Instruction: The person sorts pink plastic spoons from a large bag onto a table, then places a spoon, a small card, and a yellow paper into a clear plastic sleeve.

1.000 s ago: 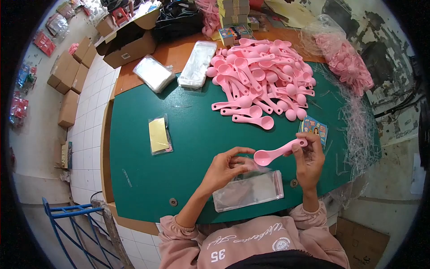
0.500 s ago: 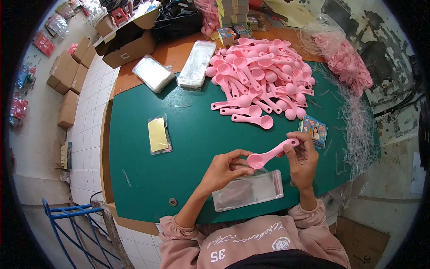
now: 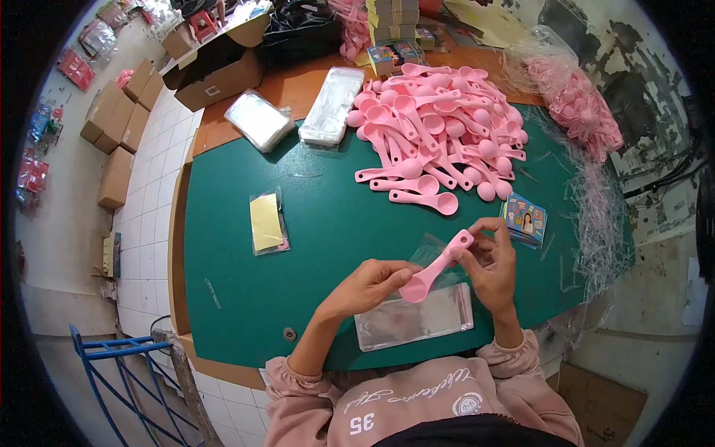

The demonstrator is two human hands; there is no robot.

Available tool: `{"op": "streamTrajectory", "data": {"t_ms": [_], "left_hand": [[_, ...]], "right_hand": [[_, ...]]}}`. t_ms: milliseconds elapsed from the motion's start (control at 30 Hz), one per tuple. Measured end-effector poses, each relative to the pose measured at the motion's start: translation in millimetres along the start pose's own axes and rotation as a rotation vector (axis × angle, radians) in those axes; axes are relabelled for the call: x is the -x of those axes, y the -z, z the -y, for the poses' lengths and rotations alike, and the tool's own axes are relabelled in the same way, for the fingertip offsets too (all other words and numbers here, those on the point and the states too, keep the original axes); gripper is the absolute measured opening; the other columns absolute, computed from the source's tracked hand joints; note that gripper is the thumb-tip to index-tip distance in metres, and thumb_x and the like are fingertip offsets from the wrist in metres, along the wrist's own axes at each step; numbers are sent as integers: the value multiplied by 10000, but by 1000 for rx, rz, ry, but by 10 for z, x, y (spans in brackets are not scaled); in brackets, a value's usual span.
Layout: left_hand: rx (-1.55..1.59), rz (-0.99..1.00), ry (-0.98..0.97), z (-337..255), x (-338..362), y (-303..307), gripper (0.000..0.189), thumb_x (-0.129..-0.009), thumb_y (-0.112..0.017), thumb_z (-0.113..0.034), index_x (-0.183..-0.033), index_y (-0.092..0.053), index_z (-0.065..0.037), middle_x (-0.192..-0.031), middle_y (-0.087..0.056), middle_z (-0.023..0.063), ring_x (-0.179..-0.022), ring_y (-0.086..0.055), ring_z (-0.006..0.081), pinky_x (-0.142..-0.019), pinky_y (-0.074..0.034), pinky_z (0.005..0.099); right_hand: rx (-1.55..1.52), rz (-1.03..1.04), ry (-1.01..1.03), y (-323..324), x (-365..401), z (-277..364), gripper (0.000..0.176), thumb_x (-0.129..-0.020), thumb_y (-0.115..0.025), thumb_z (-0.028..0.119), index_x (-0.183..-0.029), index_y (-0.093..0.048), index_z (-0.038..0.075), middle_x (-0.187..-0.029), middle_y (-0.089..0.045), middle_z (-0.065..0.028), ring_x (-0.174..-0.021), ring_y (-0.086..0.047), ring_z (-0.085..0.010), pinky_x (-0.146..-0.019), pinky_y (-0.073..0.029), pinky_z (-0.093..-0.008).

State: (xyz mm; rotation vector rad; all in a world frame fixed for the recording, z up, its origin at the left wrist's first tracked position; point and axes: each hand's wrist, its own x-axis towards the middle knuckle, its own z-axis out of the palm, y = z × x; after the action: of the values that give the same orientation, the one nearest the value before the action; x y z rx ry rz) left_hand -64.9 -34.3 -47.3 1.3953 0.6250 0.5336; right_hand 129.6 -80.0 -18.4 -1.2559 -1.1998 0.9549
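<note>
A pink measuring spoon [image 3: 434,271] is in my right hand [image 3: 489,262], whose thumb and fingers pinch its handle near the holed end. The bowl points down toward my left hand [image 3: 372,286]. My left hand is closed on a clear plastic bag [image 3: 432,250], which spreads out behind the spoon; the fingers under the thumb are partly hidden. Below both hands lies a stack of clear bags [image 3: 415,320] on the green table top [image 3: 238,313]. Beyond my right hand sits a small stack of printed cards [image 3: 524,219].
A large heap of pink spoons [image 3: 439,123] covers the far side. Left of it are two stacks of clear bags [image 3: 328,108]. A filled packet with a yellow card [image 3: 265,222] lies at left. Plastic scraps [image 3: 592,216] hang along the right edge. An open carton [image 3: 216,78] stands behind.
My right hand has brought the spoon left and down, tilting it more steeply. A clear bag now shows spread behind it, and my left hand's fingers have closed together.
</note>
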Motion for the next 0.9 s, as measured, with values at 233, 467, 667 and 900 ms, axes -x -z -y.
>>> {"op": "streamTrajectory", "data": {"t_ms": [233,467,667,900], "left_hand": [[154,-24,120,-183,-30,-51,295,-905,-430,-217,-946,-607,15,-756,-567,-2,-630,-456,50,-560,-377,179],[327,-119,101,-268,-29,62,319,-915,-405,-223,-959,-566,48,-883,-625,128,-775,-596,138,-667,-472,225],[307,-130,156,-226,-89,113,329,-904,-437,-228,-1014,-541,63,-890,-622,142,-795,-600,144,-686,-478,223],[248,-95,164,-170,-112,119,331,-890,-466,-212,-1021,-553,80,-896,-617,134,-814,-594,145,-730,-474,229]], "right_hand": [[217,278,366,49,23,-4,544,-804,-442,526,-981,-493,14,-1053,-504,-161,-864,-545,-210,-725,-459,-352],[563,-117,4,772,-165,65,465,-796,-549,383,-1060,-535,1,-1123,-462,-180,-941,-498,-300,-787,-418,-368],[1165,-372,-303,1565,-212,-507,293,-744,-618,164,-957,-542,-22,-799,-548,-140,-739,-551,-296,-676,-432,-361],[1117,-508,-122,1354,-188,-245,159,-766,-584,84,-890,-532,-1,-722,-546,-108,-652,-534,-210,-601,-423,-324]]}}
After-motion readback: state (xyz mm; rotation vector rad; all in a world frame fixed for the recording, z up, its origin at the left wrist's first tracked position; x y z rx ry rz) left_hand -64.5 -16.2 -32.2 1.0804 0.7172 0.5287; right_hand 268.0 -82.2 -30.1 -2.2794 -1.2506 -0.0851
